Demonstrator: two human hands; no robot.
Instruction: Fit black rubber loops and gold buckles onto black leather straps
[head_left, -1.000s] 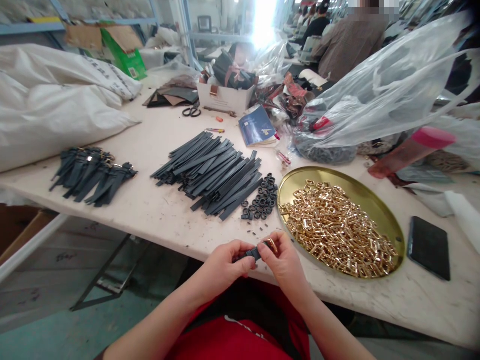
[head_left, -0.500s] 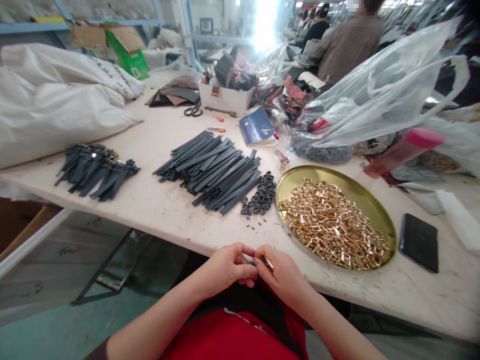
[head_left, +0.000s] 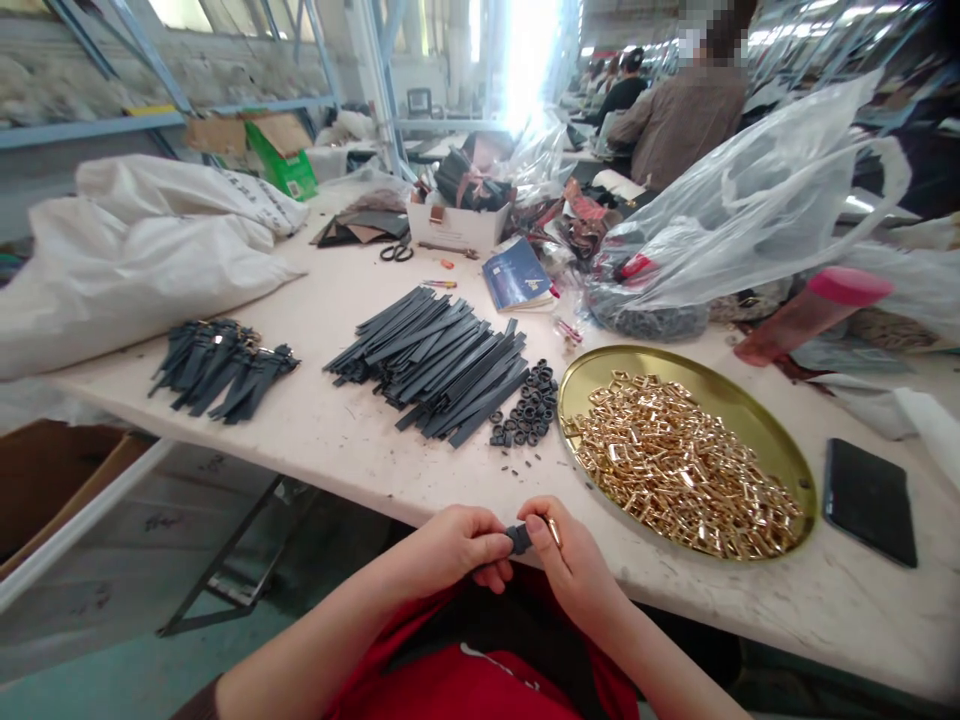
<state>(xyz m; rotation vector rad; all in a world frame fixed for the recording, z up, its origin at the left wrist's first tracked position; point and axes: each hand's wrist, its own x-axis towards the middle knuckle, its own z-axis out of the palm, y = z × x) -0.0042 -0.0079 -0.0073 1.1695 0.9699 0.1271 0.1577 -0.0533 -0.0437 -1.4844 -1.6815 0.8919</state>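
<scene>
- The worktable (head_left: pixel 330 440) runs across the whole view, with a white sack (head_left: pixel 142 265) lying at its far left and clear plastic bags (head_left: pixel 750 210) heaped at the far right; other people sit at benches well beyond
- The stack of loose black straps (head_left: pixel 439 365) in the middle is the biggest heap of parts, and by its size most of the work looks undone
- The gold tray (head_left: pixel 787 455) to the right is well filled with gold buckles (head_left: pixel 679 470), another sign that much is left
- The finished straps (head_left: pixel 225 365), a much smaller bundle with glints of metal on them, lie apart at the left; judged against the loose stack, only a small share is done
- A black phone (head_left: pixel 870 500) lies just beside the tray, and a blue booklet (head_left: pixel 517 275) sits behind the stack
- A small cluster of black loops (head_left: pixel 529 410) lies between the stack and the tray
- The left hand (head_left: pixel 450 545) is pinched shut on one end of a black strap piece (head_left: pixel 518 538), held just off the near table edge above the lap
- The right hand (head_left: pixel 570 560) is closed on the other end of that piece, with a gold buckle (head_left: pixel 553 530) showing at its fingertips; this piece looks midway through fitting, though the exact joint is hidden by the fingers
</scene>
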